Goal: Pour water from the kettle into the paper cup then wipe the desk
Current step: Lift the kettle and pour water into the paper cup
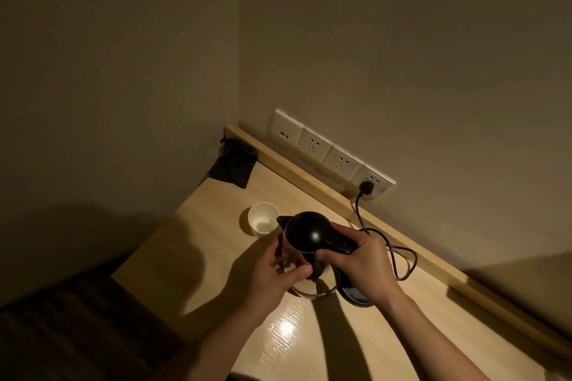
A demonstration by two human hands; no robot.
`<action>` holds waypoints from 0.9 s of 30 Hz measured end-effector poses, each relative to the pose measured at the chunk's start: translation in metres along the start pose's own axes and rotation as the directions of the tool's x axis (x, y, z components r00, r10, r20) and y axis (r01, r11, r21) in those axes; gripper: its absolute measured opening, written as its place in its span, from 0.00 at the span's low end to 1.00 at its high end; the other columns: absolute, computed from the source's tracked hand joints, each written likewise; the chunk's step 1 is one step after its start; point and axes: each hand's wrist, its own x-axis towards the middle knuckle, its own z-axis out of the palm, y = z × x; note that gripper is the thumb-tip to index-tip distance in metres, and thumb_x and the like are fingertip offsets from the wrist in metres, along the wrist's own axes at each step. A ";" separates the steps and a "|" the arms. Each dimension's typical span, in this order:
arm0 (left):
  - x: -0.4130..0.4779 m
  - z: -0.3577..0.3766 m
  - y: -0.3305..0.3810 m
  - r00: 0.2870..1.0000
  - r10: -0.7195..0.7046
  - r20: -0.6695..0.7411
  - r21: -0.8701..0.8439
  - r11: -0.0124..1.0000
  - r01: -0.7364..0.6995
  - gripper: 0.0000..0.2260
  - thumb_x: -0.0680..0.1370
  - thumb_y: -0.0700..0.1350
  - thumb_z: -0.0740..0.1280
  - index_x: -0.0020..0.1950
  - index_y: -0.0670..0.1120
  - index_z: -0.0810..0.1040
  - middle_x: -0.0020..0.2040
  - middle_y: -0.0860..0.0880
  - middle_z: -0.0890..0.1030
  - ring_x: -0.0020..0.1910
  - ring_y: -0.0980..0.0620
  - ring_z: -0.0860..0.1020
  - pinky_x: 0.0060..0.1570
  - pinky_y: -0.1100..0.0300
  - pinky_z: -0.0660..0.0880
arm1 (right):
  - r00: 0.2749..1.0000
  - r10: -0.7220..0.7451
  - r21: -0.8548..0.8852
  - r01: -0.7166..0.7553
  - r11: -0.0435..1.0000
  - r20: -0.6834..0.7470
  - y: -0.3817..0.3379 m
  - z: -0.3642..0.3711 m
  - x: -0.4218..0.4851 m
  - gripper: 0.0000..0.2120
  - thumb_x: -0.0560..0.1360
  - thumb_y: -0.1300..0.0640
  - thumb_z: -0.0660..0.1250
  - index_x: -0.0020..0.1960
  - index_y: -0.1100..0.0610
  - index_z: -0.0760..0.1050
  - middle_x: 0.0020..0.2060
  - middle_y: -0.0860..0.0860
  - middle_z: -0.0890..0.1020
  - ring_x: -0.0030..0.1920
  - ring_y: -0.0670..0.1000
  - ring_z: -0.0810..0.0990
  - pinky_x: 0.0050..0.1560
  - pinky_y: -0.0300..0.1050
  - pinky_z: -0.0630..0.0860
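Note:
A glass kettle with a black lid [305,232] is held above the light wooden desk [216,244]. My right hand [356,260] is shut on its black handle. My left hand [269,272] presses against the kettle's glass side, fingers curled around it. The kettle's spout points toward a white paper cup [263,219], which stands upright on the desk just left of the spout. I cannot tell whether water lies in the cup. The kettle's black base [353,291] sits on the desk under my right wrist.
A black cord [399,257] loops from the base to a plug [366,187] in a row of white wall sockets [328,155]. A dark cloth [232,164] lies in the desk's far corner. A raised wooden ledge [294,170] runs along the back wall.

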 end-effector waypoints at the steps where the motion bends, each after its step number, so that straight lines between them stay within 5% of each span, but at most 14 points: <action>1: 0.003 -0.003 -0.001 1.000 -0.005 0.003 -0.002 1.000 0.005 0.33 0.72 0.42 0.81 0.73 0.60 0.75 0.62 0.61 0.83 0.63 0.62 0.78 0.50 0.71 0.79 | 1.000 0.006 -0.007 -0.006 1.000 0.004 -0.004 0.002 0.003 0.30 0.68 0.50 0.83 0.68 0.47 0.79 0.52 0.36 0.84 0.55 0.35 0.83 0.54 0.31 0.79; 5: 0.013 -0.011 -0.002 0.998 -0.047 0.042 -0.059 0.997 0.050 0.29 0.74 0.40 0.79 0.70 0.61 0.77 0.63 0.57 0.85 0.66 0.56 0.81 0.64 0.53 0.80 | 1.000 0.019 -0.048 -0.018 0.999 0.025 -0.017 0.008 0.012 0.30 0.70 0.51 0.82 0.70 0.50 0.79 0.57 0.43 0.86 0.56 0.41 0.84 0.56 0.41 0.83; 10: 0.020 -0.019 -0.002 0.994 -0.075 0.076 -0.054 0.995 0.079 0.24 0.74 0.41 0.79 0.66 0.61 0.79 0.58 0.59 0.87 0.62 0.59 0.82 0.51 0.67 0.81 | 0.999 0.013 -0.154 -0.006 0.988 0.042 -0.027 0.015 0.023 0.29 0.71 0.48 0.81 0.69 0.50 0.79 0.56 0.43 0.86 0.52 0.39 0.84 0.49 0.32 0.81; 17: 0.026 -0.024 -0.004 0.990 -0.097 0.107 -0.076 0.992 0.105 0.24 0.75 0.41 0.78 0.69 0.55 0.79 0.62 0.53 0.86 0.65 0.54 0.81 0.66 0.50 0.80 | 0.997 0.006 -0.259 0.015 0.966 0.079 -0.034 0.018 0.035 0.28 0.71 0.46 0.79 0.69 0.51 0.79 0.57 0.46 0.87 0.50 0.40 0.85 0.46 0.35 0.83; 27: 0.024 -0.022 -0.012 0.988 -0.119 0.103 -0.148 0.980 0.133 0.21 0.75 0.42 0.79 0.65 0.56 0.81 0.58 0.55 0.87 0.61 0.57 0.83 0.52 0.63 0.81 | 0.995 0.024 -0.330 0.010 0.944 0.099 -0.041 0.020 0.039 0.26 0.72 0.46 0.79 0.68 0.50 0.80 0.55 0.45 0.87 0.48 0.40 0.84 0.45 0.36 0.82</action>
